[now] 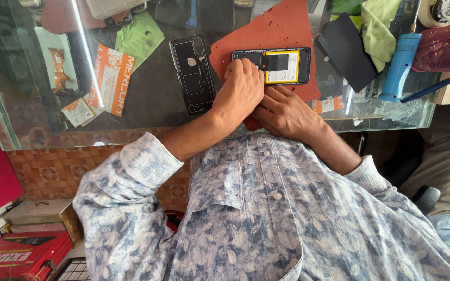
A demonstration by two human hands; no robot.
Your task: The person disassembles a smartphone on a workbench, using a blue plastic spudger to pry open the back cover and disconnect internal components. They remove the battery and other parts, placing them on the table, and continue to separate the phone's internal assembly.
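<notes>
An opened phone (282,65) with a yellow-labelled battery lies face down on a red mat (272,31) on the glass counter (147,99). My left hand (239,91) rests curled on the phone's left end, fingers pressing its edge. My right hand (282,112) lies just below the phone, its fingers tucked under my left hand and touching the phone's near edge. Whether a tool is pinched between the fingers is hidden. The phone's removed black back cover (192,73) lies to the left of the mat.
A dark flat panel (346,49), a green cloth (380,26), a blue cylindrical tool (399,65) and a red mesh basket (441,44) crowd the right side. Orange-and-white packets (111,78) and a green sheet (140,37) lie at left. A red box (19,255) sits on the floor.
</notes>
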